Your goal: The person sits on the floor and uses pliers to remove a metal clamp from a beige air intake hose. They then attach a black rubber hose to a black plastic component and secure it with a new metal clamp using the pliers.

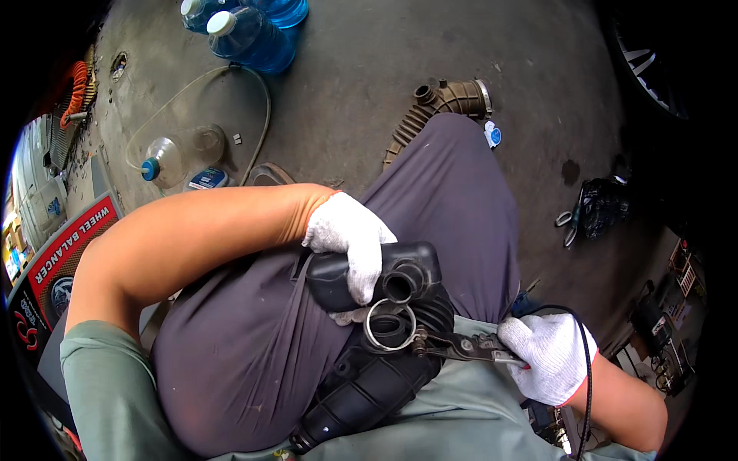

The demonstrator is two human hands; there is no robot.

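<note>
My left hand, in a white knit glove, is wrapped over a black plastic box with a short round spout. This box rests on my lap, beside a black ribbed air intake hose that lies across me. A metal ring clamp circles the area of a round black opening just below the spout. With my gloved right hand I grip the handles of metal pliers, whose jaws point left and meet the clamp's edge. Whether they are squeezing it I cannot make out.
A dusty ribbed hose lies on the floor beyond my knee. Blue-liquid jugs and a clear bottle with a thin tube stand to the left. A black cord runs past my right wrist. A black plastic bag lies right.
</note>
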